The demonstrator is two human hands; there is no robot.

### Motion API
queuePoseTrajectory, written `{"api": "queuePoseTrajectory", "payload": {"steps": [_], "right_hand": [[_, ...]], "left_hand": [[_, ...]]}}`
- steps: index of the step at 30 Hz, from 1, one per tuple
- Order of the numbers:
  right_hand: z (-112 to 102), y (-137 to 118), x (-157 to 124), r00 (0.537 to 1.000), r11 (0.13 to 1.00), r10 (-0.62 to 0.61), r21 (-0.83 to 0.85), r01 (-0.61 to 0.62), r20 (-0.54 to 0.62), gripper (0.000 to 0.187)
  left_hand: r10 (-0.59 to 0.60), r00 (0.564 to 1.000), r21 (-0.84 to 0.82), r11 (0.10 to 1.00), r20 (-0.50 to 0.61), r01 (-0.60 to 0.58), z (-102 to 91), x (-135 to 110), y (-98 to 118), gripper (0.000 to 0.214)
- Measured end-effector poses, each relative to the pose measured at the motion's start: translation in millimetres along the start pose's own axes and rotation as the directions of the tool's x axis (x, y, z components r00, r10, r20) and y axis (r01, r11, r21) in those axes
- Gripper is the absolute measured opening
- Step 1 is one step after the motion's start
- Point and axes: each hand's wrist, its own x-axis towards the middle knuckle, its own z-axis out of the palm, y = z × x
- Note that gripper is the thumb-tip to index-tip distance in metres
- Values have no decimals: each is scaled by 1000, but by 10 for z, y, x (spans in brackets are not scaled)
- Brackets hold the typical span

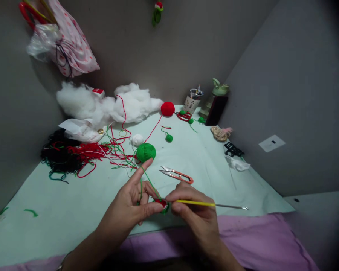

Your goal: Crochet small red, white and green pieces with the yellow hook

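My left hand pinches a small red and green crochet piece, with its forefinger raised and green yarn looped over it. The yarn runs back to a green yarn ball. My right hand grips a yellow-handled crochet hook, its tip at the crochet piece and its metal end pointing right. Orange thread snips lie on the pale green cloth just beyond my hands.
A red yarn ball, white stuffing, tangled red, green and black yarn, small green pompoms, a paper cup, a black hair clip and a hanging pink bag surround the work area. Grey walls close in.
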Motion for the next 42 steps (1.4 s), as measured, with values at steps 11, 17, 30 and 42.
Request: {"api": "queuePoseTrajectory", "payload": {"steps": [11,17,30,42], "right_hand": [[81,177,-117,888,711,-431,-545,445,163,52],[82,165,-116,937,877,-348,-346,334,20,50],[-41,14,-16,998,993,-26,112,32,-62,19],[51,13,-3,994,990,-108,-90,106,-20,23]], "left_hand": [[87,975,-97,989,-204,-109,161,-21,-111,106],[-59,997,-367,930,-47,38,182,-18,-65,86],[34,997,-212,976,-75,-49,140,-27,-68,77],[104,981,-94,988,-162,-120,150,-32,-88,79]]}}
